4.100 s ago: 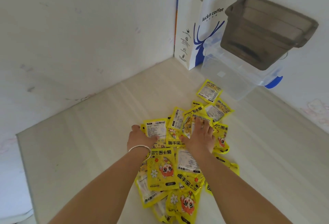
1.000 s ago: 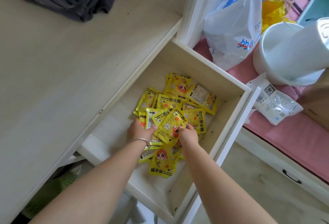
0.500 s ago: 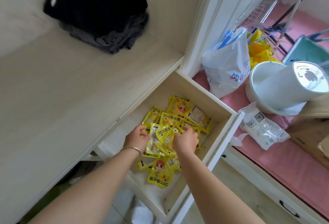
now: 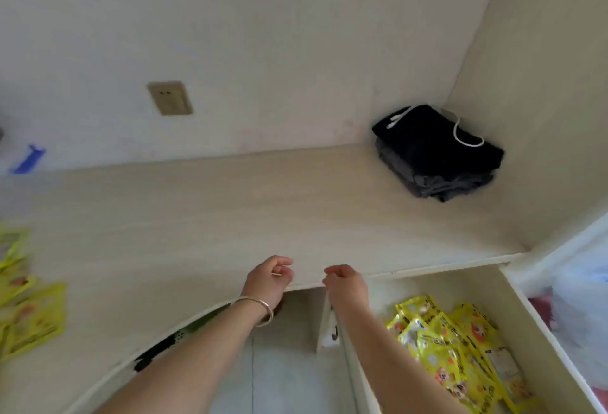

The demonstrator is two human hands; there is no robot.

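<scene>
Packets (image 4: 450,344), yellow, printed foil, one heap: lay in the open drawer (image 4: 487,285) at 4 o'clock from the hands, overlapping and mostly flat.
Loose packets (image 4: 29,315), same kind: lay on the table (image 4: 230,209) at 8 o'clock, well apart from the hands, blurred at the frame edge.
Left hand (image 4: 268,278), bracelet (image 4: 260,306) at the wrist: fingers loosely curled, holding nothing, over the front edge of the table.
Right hand (image 4: 345,283): likewise loosely curled and empty, just beside the left.
Handling, as judged: each packet looked light, thin, bendable and slick-faced, so a stack would likely slide apart. Best scooped between both palms from the outer edges, or pinched singly at a sealed border.
Folded clothes (image 4: 434,157), dark: in the table's corner at 2 o'clock.
Wall socket (image 4: 169,98): at 11 o'clock.
</scene>
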